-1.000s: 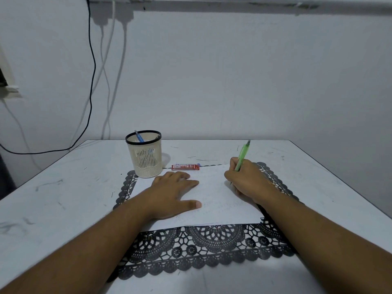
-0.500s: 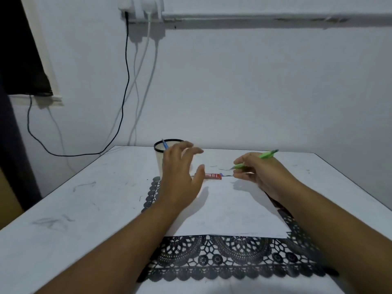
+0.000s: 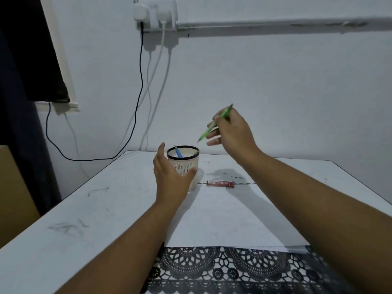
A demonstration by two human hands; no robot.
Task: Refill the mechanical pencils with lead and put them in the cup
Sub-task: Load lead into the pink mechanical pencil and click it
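Viewing from the head camera: one blue pencil [image 3: 178, 152] already stands in the cup [image 3: 186, 166] at frame centre. The right hand [image 3: 230, 132] pinches the green pencil [image 3: 209, 129] above and right of the cup, tip angled down toward the rim; insertion appears to be the step remaining. Whether this pencil is refilled cannot be determined. The left hand [image 3: 169, 177] curves around the cup's left side, fingers spread; contact cannot be confirmed. The red lead case [image 3: 220, 183] lies right of the cup on the white paper [image 3: 233, 219], over a black lace mat [image 3: 233, 272]. Cables [image 3: 141, 102] hang upper left. No obstruction lies between pencil and cup.
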